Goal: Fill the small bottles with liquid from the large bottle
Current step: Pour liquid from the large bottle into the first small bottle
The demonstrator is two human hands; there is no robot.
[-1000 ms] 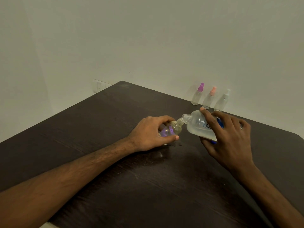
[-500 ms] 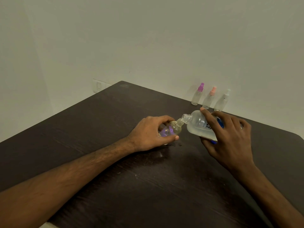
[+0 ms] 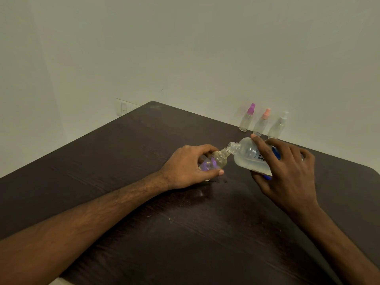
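Small bottle (image 3: 214, 161), uncapped and tilted with its neck up to the right, sits in the left hand (image 3: 185, 166). The fingers curl over its top and the thumb pinches it from below. A purple tint shows through the clear body near the palm. Whether its base touches the wood I cannot tell.

Its mouth meets the open neck of the large bottle (image 3: 246, 155), which lies almost on its side with the mouth to the left. Clear liquid is pooled along its lower side. The right hand (image 3: 287, 171) grips this bottle round the body, one finger stretched along the upper shoulder and the rest wrapped over a blue label.

Both hands are near the middle of the dark wooden table (image 3: 133, 153), with the left forearm lying across it. Just below the small bottle a few wet drops (image 3: 221, 180) glisten on the wood.

Farther back, near the far edge by the wall, three spray bottles stand upright in a row, each apart from the next: the purple-capped bottle (image 3: 246, 120), the pink-capped bottle (image 3: 261, 124) and the white-capped bottle (image 3: 278, 126). A wall socket (image 3: 123, 108) shows beyond the table's far left corner.
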